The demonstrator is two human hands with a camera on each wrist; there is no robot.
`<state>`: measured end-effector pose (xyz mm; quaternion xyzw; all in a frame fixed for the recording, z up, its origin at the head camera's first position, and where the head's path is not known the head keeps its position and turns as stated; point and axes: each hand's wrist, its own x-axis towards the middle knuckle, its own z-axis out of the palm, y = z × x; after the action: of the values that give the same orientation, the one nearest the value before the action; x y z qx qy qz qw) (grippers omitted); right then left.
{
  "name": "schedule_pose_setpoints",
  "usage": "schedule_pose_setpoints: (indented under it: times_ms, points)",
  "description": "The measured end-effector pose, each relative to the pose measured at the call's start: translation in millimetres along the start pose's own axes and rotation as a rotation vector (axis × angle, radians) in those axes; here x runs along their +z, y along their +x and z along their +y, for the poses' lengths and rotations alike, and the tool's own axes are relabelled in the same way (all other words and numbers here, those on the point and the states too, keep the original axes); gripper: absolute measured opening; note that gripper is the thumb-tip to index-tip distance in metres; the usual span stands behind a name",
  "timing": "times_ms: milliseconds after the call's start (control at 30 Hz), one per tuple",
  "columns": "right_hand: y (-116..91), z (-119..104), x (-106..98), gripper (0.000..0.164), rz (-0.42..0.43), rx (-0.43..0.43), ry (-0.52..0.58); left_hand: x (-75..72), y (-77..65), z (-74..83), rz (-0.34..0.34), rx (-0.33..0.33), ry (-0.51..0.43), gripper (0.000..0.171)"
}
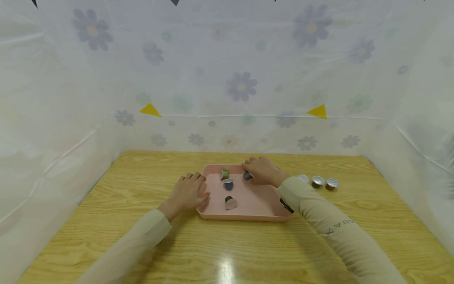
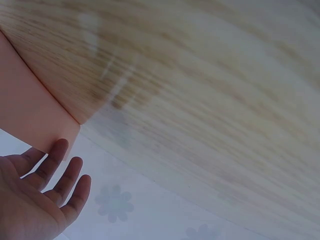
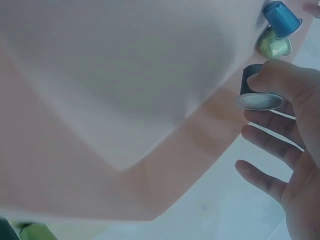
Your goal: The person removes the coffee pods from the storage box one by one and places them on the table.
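Note:
My right hand (image 1: 265, 172) pinches a dark coffee capsule (image 3: 251, 80) between thumb and fingers, over the far right part of a pink tray (image 1: 255, 207). The silver lid of that capsule faces the palm in the right wrist view. Inside the tray are a green capsule (image 1: 224, 174), a blue capsule (image 1: 228, 184) and, nearer the front, a capsule with a pinkish lid (image 1: 231, 203) lying on its side. My left hand (image 1: 186, 191) holds the tray's left rim, its thumb on the inner side and fingers along the outside wall (image 2: 35, 112).
To the right of the tray, a white-lidded capsule (image 1: 303, 178), a dark capsule (image 1: 317, 181) and a brown capsule (image 1: 332, 184) stand in a row on the wooden table (image 1: 142, 236). A flowered curtain (image 1: 213, 59) encloses the table's back and sides.

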<state>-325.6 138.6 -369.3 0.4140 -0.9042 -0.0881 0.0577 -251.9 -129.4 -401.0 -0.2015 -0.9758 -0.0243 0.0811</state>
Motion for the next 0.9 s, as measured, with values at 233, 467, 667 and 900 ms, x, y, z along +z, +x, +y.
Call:
schedule_pose_setpoints:
  times_ms: [233,467,667,900]
  points:
    - [-2.7,-0.4,-7.9,0.017,-0.001,-0.004,-0.018,0.9,0.1,-0.4,-0.006,-0.006,0.0,0.051]
    - [-7.3,0.4,-13.1,0.023,0.0,-0.012,-0.03,0.0,-0.3,-0.2,-0.008,-0.008,-0.002,0.051]
    - [-11.9,1.2,-14.9,0.024,0.014,-0.018,-0.048,-0.1,-0.3,-0.2,-0.008,-0.009,-0.011,0.051]
    - [-20.1,5.2,-14.7,0.025,0.028,-0.025,-0.061,1.7,0.2,-1.2,-0.013,-0.009,0.002,0.051]
